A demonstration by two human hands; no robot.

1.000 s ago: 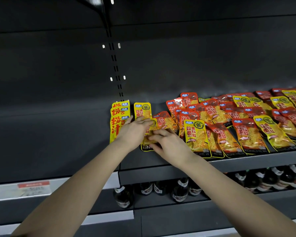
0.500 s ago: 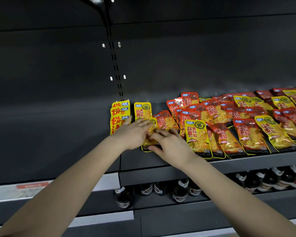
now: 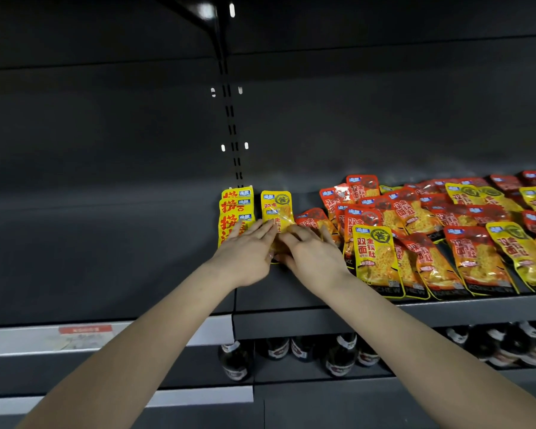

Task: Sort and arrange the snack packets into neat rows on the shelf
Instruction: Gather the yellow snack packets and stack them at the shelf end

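A yellow snack packet (image 3: 279, 218) lies on the dark shelf (image 3: 291, 301), overlapping another yellow packet (image 3: 276, 198) behind it. My left hand (image 3: 246, 249) and my right hand (image 3: 311, 253) both rest on it with fingers fairly straight, pressing its lower part flat. Left of them stands a short row of yellow packets with red characters (image 3: 235, 209). To the right a loose heap of red packets (image 3: 415, 212) and yellow packets (image 3: 376, 258) covers the shelf. A red packet (image 3: 313, 218) lies just beyond my right hand's fingers.
A slotted upright (image 3: 231, 119) runs up the dark back panel. The shelf section to the left holds a price label (image 3: 84, 331) on its front strip. Dark bottles (image 3: 338, 354) stand on the level below.
Both hands have slid the yellow packet back toward the rear wall, so it now overlaps the packet behind it. The other packets stayed put.
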